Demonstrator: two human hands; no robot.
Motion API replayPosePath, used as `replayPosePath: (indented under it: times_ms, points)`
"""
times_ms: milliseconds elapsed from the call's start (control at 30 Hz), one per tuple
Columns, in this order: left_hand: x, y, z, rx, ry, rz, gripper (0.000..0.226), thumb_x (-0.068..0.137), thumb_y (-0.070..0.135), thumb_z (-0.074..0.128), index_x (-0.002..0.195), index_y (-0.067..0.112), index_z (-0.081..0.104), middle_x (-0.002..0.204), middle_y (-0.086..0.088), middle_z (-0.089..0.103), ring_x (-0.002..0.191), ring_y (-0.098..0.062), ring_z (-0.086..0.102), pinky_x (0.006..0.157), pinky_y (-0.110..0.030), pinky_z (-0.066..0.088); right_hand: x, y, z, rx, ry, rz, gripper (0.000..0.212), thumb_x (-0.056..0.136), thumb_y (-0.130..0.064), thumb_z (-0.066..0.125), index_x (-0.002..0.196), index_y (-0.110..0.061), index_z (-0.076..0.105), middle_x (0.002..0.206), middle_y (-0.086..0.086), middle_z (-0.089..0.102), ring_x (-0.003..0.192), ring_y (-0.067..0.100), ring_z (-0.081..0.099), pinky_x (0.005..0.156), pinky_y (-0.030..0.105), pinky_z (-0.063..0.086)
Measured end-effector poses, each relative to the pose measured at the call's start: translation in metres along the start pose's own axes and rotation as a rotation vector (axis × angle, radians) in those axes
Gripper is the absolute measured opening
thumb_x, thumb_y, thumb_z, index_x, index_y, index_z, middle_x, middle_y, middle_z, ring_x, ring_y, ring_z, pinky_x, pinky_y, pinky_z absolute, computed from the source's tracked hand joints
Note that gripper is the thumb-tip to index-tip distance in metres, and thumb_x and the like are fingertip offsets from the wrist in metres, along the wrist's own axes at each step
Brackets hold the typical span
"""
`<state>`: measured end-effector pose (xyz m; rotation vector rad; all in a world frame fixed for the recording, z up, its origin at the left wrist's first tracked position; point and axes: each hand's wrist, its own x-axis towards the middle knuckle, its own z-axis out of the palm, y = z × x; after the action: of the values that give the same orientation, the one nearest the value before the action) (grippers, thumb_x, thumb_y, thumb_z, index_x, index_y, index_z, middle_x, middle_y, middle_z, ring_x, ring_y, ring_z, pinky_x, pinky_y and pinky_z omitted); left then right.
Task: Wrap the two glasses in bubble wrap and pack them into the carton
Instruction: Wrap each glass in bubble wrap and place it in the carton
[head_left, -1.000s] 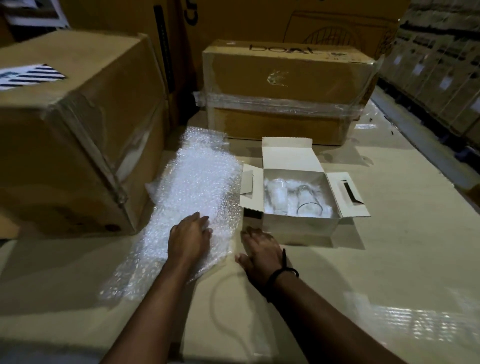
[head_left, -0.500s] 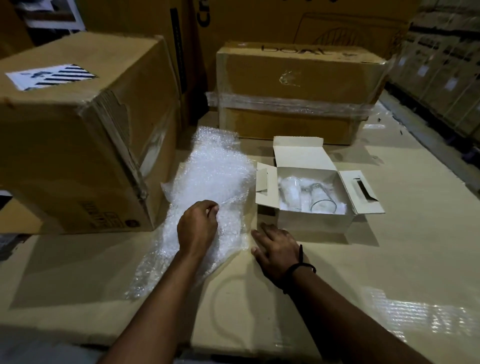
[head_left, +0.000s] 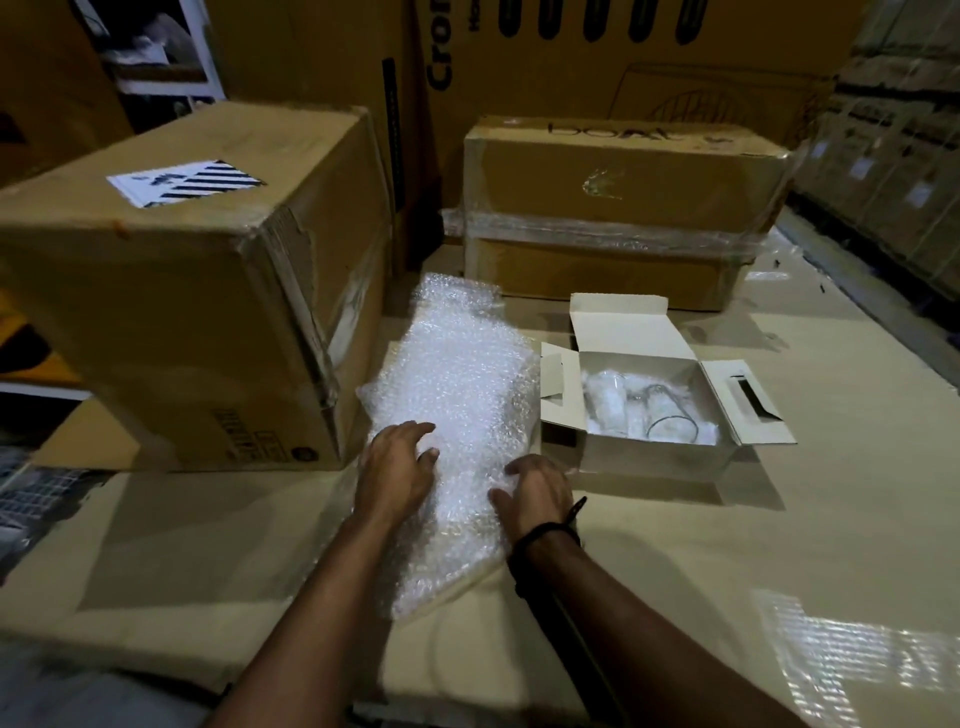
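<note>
**A:** There's the bubble wrap (head_left: 457, 415), a crinkly clear sheet, long and uneven, lying on the pale surface (head_left: 779, 545) just left of the carton (head_left: 649, 460).

**B:** Both hands are on its near end! The left hand (head_left: 395, 473) lies on top, fingers loosely spread over the bubbles.

**A:** The right hand (head_left: 540, 493) is at the sheet's right edge, fingers slightly bent and resting, no pinch.

**B:** The glasses (head_left: 670, 421) are in the open white carton, clear, one lying on its side.

**A:** There's a big box (head_left: 182, 312) of brown cardboard to the left and a film-banded box (head_left: 623, 208) behind.
</note>
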<state>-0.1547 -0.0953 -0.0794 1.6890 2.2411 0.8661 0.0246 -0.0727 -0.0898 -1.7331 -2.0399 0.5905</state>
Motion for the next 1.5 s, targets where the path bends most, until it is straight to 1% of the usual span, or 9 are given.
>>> replayPosePath:
  times_ms: [167, 300, 500, 633, 867, 1100, 1233, 1400, 1500]
  points:
    - [0.001, -0.021, -0.008, 0.182, -0.142, -0.167, 0.076, 0.081, 0.041, 0.074, 0.145, 0.014, 0.042, 0.142, -0.009, 0.052, 0.131, -0.027, 0.046, 0.107, -0.037, 0.036, 0.003, -0.013, -0.012, 0.073, 0.125, 0.038, 0.016, 0.083, -0.024, 0.066, 0.099, -0.022, 0.066, 0.107, 0.003, 0.066, 0.107, 0.023, 0.057, 0.089, 0.030, 0.040]
    - [0.001, -0.010, -0.011, 0.306, -0.091, -0.296, 0.078, 0.079, 0.050, 0.071, 0.144, 0.020, 0.040, 0.136, -0.007, 0.056, 0.128, -0.027, 0.048, 0.107, -0.044, 0.031, 0.002, -0.009, -0.019, -0.181, 0.040, 0.181, 0.050, 0.082, -0.046, 0.064, 0.122, -0.018, 0.053, 0.121, 0.008, 0.059, 0.116, 0.028, 0.052, 0.095, 0.034, 0.042]
    - [0.009, -0.005, -0.012, 0.277, -0.055, -0.338, 0.062, 0.081, 0.036, 0.073, 0.137, 0.019, 0.049, 0.131, -0.007, 0.059, 0.124, -0.027, 0.051, 0.101, -0.043, 0.032, 0.001, 0.000, -0.013, -0.156, -0.017, 0.199, 0.028, 0.080, -0.043, 0.064, 0.097, -0.020, 0.065, 0.107, 0.006, 0.066, 0.105, 0.027, 0.058, 0.084, 0.029, 0.046]
    - [0.011, -0.013, -0.012, -0.038, 0.037, -0.392, 0.048, 0.083, 0.013, 0.068, 0.131, 0.014, 0.060, 0.124, -0.011, 0.066, 0.116, -0.028, 0.060, 0.101, -0.035, 0.042, 0.005, -0.002, -0.013, 0.255, 0.011, 0.122, 0.010, 0.084, -0.022, 0.065, 0.076, -0.022, 0.060, 0.084, 0.003, 0.069, 0.083, 0.022, 0.064, 0.068, 0.024, 0.047]
    - [0.014, -0.007, -0.025, -0.856, -0.095, -0.695, 0.014, 0.082, 0.004, 0.065, 0.071, 0.002, 0.058, 0.056, -0.011, 0.052, 0.043, -0.021, 0.049, 0.047, -0.022, 0.038, 0.015, -0.003, -0.023, 1.007, 0.005, 0.268, 0.012, 0.093, -0.006, 0.055, 0.084, -0.014, 0.054, 0.078, 0.004, 0.061, 0.069, 0.019, 0.055, 0.061, 0.027, 0.044]
    - [0.001, -0.007, -0.015, -1.222, -0.155, -0.752, 0.036, 0.081, -0.015, 0.062, 0.101, 0.011, 0.050, 0.088, -0.016, 0.069, 0.060, -0.022, 0.070, 0.049, -0.029, 0.055, 0.025, 0.021, -0.042, 0.957, -0.245, 0.327, 0.023, 0.087, -0.026, 0.068, 0.104, -0.011, 0.065, 0.100, 0.008, 0.070, 0.091, 0.023, 0.066, 0.085, 0.036, 0.053]
    - [0.000, -0.012, 0.000, -1.153, -0.154, -0.723, 0.014, 0.083, 0.005, 0.072, 0.084, 0.005, 0.058, 0.080, -0.016, 0.067, 0.055, -0.024, 0.066, 0.051, -0.030, 0.054, 0.015, 0.038, -0.048, 0.735, -0.369, 0.182, 0.036, 0.075, 0.003, 0.075, 0.104, -0.016, 0.063, 0.093, 0.004, 0.070, 0.075, 0.016, 0.067, 0.072, 0.029, 0.055]
    - [0.017, -0.021, 0.012, -0.846, 0.109, -0.689, 0.064, 0.069, 0.047, 0.081, 0.109, 0.001, 0.063, 0.099, -0.014, 0.070, 0.084, -0.029, 0.069, 0.081, -0.042, 0.057, 0.021, 0.044, -0.043, 0.144, -0.324, 0.030, 0.036, 0.079, -0.010, 0.068, 0.115, -0.017, 0.064, 0.102, 0.004, 0.068, 0.091, 0.017, 0.061, 0.071, 0.021, 0.043]
    - [0.026, -0.014, 0.009, -0.695, 0.189, -0.612, 0.026, 0.085, 0.028, 0.071, 0.084, 0.002, 0.067, 0.078, -0.014, 0.068, 0.078, -0.035, 0.068, 0.072, -0.035, 0.052, 0.017, 0.040, -0.036, 0.016, -0.261, 0.014, 0.043, 0.082, -0.020, 0.062, 0.125, -0.023, 0.057, 0.119, 0.008, 0.065, 0.107, 0.025, 0.061, 0.081, 0.023, 0.045]
